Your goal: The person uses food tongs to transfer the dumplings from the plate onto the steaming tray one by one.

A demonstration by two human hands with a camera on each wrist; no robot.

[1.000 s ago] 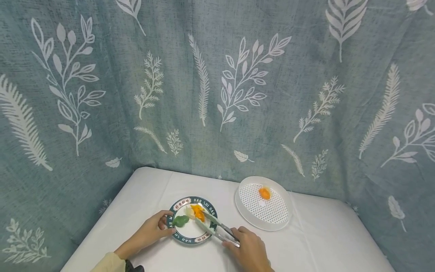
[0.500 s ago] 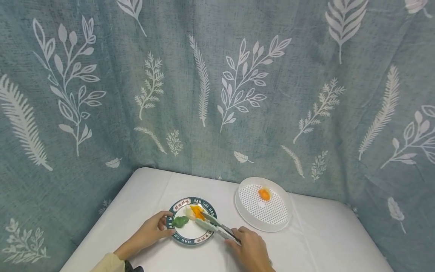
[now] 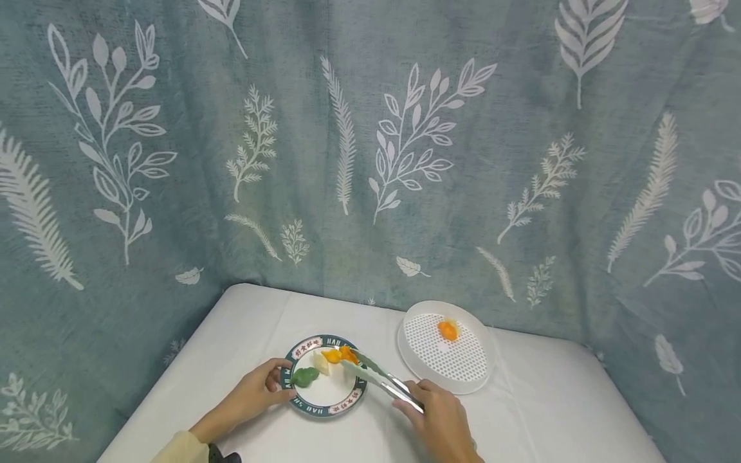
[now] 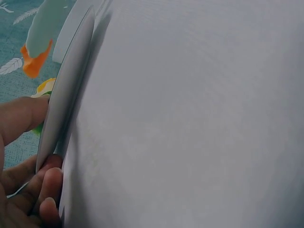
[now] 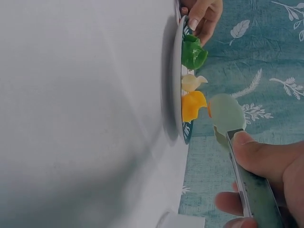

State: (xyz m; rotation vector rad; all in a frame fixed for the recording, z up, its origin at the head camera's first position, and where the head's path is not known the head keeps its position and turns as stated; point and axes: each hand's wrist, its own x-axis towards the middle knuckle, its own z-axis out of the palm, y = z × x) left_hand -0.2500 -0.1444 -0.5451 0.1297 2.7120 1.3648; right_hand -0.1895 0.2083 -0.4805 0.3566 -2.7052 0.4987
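Right grip (image 3: 439, 415): wrapped round tongs (image 5: 228, 114), orange piece (image 4: 31, 67) between tips, raised above plate (image 3: 315, 409). Left grip (image 3: 262, 388): pinching plate rim. On plate: green piece (image 3: 305, 377), cream piece (image 3: 321, 364), yellow piece (image 3: 332, 355). Near plate, on surface (image 3: 272, 321): white tray (image 3: 454, 386).

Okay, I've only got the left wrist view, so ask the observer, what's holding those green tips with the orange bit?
Observer: The person's right hand grips the tongs they belong to.
Operator: I see the plate from its edge. How does it look from above?
Observer: It has a dark green rim with lettering round a white middle.
Operator: Anything inside the white container?
Observer: Yes, an orange piece on its perforated bottom.
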